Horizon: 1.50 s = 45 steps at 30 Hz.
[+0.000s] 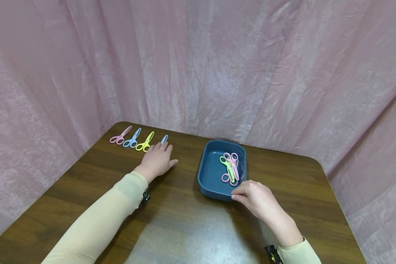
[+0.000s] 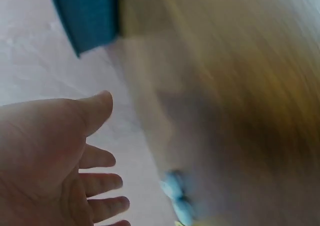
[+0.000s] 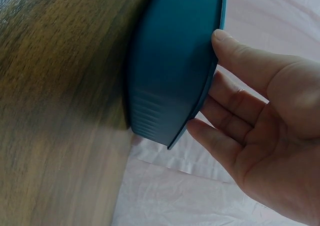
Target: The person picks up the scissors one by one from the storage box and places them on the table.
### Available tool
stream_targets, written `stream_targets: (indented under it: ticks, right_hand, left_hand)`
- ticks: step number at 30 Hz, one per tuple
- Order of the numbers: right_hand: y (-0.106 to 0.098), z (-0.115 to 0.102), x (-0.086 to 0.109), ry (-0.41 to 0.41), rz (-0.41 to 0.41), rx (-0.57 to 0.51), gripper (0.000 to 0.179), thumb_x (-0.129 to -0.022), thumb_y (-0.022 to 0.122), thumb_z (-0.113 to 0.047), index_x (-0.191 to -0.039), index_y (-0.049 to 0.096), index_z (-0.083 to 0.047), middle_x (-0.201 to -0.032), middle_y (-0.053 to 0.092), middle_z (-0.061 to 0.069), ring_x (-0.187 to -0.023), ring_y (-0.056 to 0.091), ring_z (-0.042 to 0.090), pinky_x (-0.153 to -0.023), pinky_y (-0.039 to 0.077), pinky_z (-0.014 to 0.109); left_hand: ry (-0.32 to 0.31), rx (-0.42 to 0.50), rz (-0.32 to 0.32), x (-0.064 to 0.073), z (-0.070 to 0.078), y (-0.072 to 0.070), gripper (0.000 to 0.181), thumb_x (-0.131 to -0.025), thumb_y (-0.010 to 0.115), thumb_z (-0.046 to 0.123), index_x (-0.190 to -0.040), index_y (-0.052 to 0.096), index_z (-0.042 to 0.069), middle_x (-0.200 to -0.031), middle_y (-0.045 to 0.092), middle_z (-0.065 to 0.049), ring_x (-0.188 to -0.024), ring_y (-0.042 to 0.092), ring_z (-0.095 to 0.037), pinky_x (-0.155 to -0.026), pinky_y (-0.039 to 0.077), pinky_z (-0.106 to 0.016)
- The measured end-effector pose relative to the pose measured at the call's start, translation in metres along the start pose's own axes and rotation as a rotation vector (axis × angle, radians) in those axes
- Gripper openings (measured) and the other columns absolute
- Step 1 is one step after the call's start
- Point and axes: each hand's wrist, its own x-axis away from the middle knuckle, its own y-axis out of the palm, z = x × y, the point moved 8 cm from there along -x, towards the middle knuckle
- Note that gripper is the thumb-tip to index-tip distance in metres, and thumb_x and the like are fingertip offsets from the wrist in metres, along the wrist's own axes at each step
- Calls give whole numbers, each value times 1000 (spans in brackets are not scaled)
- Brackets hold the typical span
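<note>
Right hand [image 1: 259, 200] on blue tray [image 1: 212, 172]

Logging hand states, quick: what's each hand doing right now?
Left hand: open, holding nothing, at partly hidden blue scissors.
Right hand: closed, pinching the blue bin at its near right corner.
</note>
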Motion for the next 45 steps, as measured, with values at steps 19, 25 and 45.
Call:
stream_targets:
  ticks: [19, 25, 45]
  right_hand:
    - [-4, -2, -1, -13, 5, 3, 8, -94, 88, -17, -97, 89, -25, -97, 80, -13, -96, 76, 17, -82, 60, 41]
    - [-3, -4, -2, 8, -1, 1, 8, -93, 89, -15, -97, 89, -22, -96, 81, -12, -95, 76, 17, -83, 61, 42]
    - [-5, 0, 7, 46, -12, 6, 7, -94, 89, -16, -99, 90, -21, -99, 82, -10, -99, 76, 20, -84, 61, 44]
  left_hand:
    - [281, -48, 242, 17, 97, -56, 61, -109, 69, 47, -152, 64, 4, -155, 62, -21, -146, 56, -42, -122, 41, -59]
    - [398, 9, 178, 19, 126, -52, 64, -110, 69, 48, -157, 60, 6, -162, 57, -18, -152, 51, -40, -127, 35, -58]
    - [551, -1, -48, -17, 189, -15, 60, -114, 62, 40, -166, 51, 12, -173, 45, -12, -160, 41, -34, -130, 31, -52]
